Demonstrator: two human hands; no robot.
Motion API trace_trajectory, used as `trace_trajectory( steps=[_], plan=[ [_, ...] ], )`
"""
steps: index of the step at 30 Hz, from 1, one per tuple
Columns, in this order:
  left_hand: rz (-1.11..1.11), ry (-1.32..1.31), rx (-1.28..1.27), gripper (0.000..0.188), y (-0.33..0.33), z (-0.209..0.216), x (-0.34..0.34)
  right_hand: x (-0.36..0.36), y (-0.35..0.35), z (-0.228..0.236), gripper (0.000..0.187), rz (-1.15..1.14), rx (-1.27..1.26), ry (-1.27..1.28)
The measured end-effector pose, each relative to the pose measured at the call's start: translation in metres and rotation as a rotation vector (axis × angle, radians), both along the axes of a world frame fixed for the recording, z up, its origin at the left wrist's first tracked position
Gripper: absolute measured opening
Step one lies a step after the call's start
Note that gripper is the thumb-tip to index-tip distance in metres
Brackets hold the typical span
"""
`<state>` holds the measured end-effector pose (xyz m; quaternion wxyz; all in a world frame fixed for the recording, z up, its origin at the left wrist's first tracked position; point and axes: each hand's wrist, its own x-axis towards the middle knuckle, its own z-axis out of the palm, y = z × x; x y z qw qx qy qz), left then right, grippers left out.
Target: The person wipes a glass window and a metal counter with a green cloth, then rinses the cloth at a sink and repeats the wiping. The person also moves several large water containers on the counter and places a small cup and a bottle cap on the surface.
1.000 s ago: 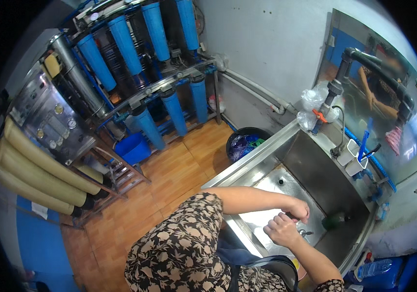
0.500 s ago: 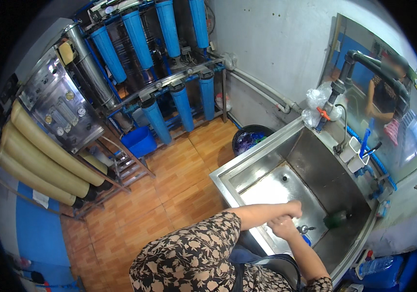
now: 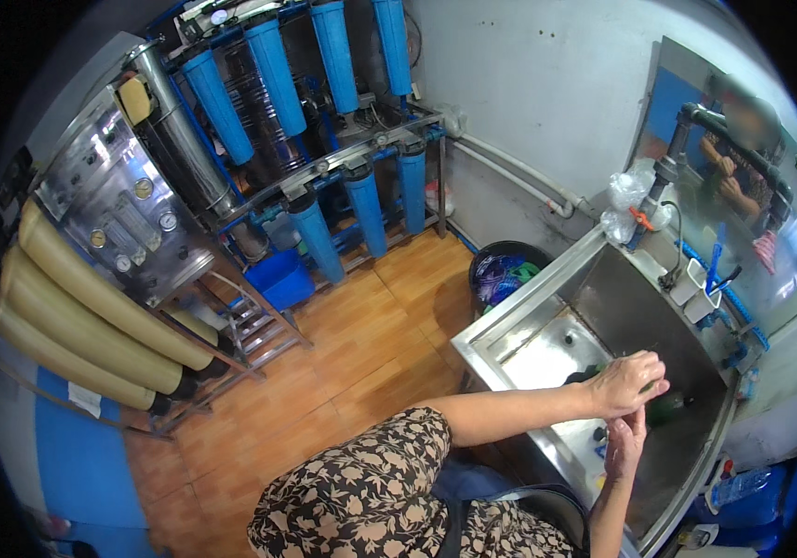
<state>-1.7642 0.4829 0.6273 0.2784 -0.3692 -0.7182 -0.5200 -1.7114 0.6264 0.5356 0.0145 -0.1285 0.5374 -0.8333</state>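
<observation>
Above the steel sink (image 3: 547,312) my hands meet. My left hand (image 3: 629,383) is closed, its fingers curled in; what it holds, if anything, is hidden. Just below it, my right hand (image 3: 624,445) has its fingers drawn together and pointing up against the left hand; their tips are partly hidden, and anything between them is too small to name. A green object (image 3: 668,410) lies in the sink beyond the hands, partly covered. A dark object (image 3: 584,376) shows beside my left wrist, its kind unclear.
A black pipe with an orange valve handle (image 3: 641,219) rises at the sink's far rim. White holders (image 3: 698,290) with brushes hang at its right. Beyond the left rim stands a black tub (image 3: 501,265). A blue bin (image 3: 279,279) sits below blue filter housings (image 3: 364,209).
Both hands have risen and moved right, staying together. The view has shifted, so the sink appears farther right. A dark object now shows beside my left wrist.
</observation>
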Motion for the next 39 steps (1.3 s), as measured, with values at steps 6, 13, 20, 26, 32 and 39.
trace_trajectory(
  steps=[6, 13, 20, 26, 32, 39],
  plan=[
    [0.02, -0.155, -0.048, 0.021, -0.091, 0.034, 0.053, 0.049, -0.063, 0.043, 0.019, -0.313, 0.394, 0.167],
    [-0.843, -0.942, -0.374, 0.03, -0.148, 0.009, 0.098, 0.115, -0.091, 0.073, 0.039, -0.797, 0.783, 0.648],
    [-0.71, -1.089, -0.25, 0.031, -0.112, -0.057, 0.152, 0.179, -0.09, 0.012, 0.058, -0.929, 0.9, -0.359],
    [-0.817, -1.335, -0.311, 0.05, -0.076, -0.098, 0.219, 0.278, -0.091, -0.037, 0.057, -0.401, -0.119, -0.508],
    [-0.908, -1.321, -0.635, 0.034, -0.015, -0.113, 0.312, 0.412, -0.059, -0.061, 0.028, -0.938, -0.36, -0.386],
    [-1.17, -1.854, -0.215, 0.03, 0.046, -0.158, 0.433, 0.614, -0.032, -0.063, 0.018, -1.246, -0.409, -0.351]
  ],
)
